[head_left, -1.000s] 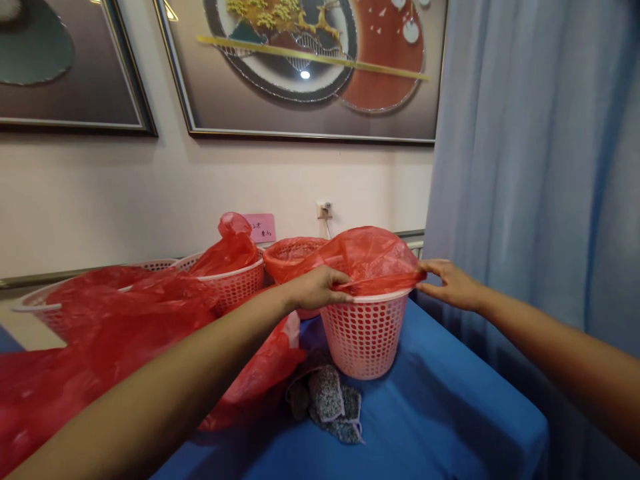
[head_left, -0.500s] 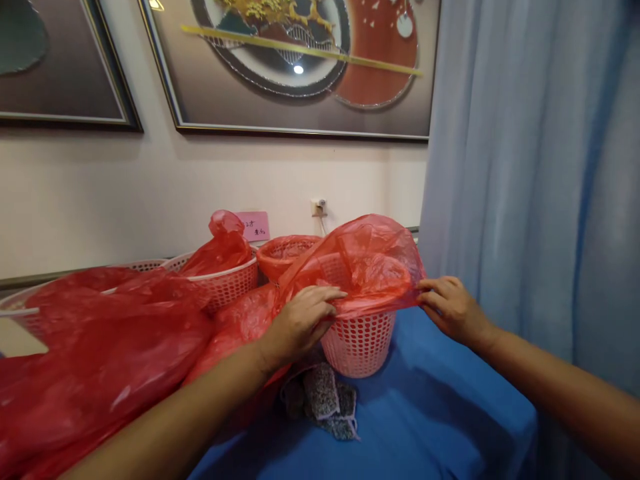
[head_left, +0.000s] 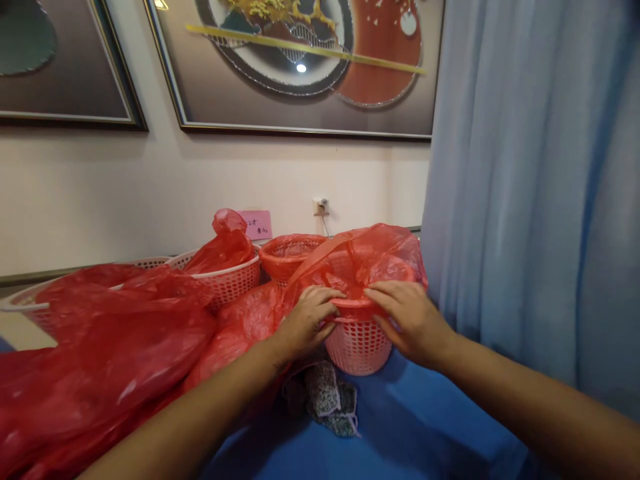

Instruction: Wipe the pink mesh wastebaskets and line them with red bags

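Note:
A pinkish-white perforated plastic basket [head_left: 359, 348] stands upright on blue cloth, with a translucent red plastic bag [head_left: 383, 248] inside it and draped over its rim. My left hand [head_left: 309, 321] is closed on the bag at the near left rim, thumb below and fingers above. At the near right rim, my right hand [head_left: 414, 323] pinches the bag's edge against the basket, fingertips over the inside. The bag's far side puffs up loosely behind both hands. Just below the basket lies a crumpled grey speckled cloth [head_left: 330, 397] with pale edging.
More red plastic bags [head_left: 115, 347] spread over the left side. Behind them stand a bag-lined white basket [head_left: 230, 283] and a red-lined basket [head_left: 287, 257]. A pink note [head_left: 256, 225] leans at the wall, left of a socket [head_left: 321, 207]. A blue curtain [head_left: 510, 167] hangs right.
My right hand has moved left, from holding the bag's edge out at the right to the basket's front rim. The bag now lies lower over the rim; my left hand stays nearly in place.

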`<state>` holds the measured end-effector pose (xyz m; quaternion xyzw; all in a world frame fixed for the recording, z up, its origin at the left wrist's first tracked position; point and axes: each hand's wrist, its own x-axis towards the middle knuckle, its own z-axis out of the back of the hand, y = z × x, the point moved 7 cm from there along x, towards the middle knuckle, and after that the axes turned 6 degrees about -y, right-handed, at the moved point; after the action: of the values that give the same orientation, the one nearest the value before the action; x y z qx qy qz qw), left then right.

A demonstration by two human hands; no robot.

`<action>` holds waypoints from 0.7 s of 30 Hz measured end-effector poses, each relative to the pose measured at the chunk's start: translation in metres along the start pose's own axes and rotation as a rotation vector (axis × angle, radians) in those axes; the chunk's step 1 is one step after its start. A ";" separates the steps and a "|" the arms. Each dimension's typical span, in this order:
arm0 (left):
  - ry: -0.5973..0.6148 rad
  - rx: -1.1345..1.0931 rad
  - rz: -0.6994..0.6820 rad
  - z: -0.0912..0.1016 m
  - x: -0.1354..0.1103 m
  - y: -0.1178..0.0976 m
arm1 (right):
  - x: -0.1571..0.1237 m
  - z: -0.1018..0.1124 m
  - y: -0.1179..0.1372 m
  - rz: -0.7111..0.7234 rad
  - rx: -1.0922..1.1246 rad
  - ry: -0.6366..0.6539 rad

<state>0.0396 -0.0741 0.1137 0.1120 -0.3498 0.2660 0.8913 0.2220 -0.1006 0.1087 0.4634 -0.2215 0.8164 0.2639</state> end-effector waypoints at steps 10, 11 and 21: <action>0.146 0.105 0.057 0.023 0.008 0.010 | -0.022 -0.016 -0.072 -0.208 0.093 0.093; 0.169 0.131 0.062 0.023 0.010 0.015 | -0.027 -0.010 -0.081 -0.212 0.130 0.083; 0.051 0.075 0.022 0.005 0.021 0.019 | -0.055 0.019 -0.135 -0.295 0.206 0.001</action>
<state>0.0390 -0.0519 0.1320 0.1349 -0.3181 0.2915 0.8920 0.3436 -0.0220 0.0850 0.5150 -0.0662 0.7874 0.3322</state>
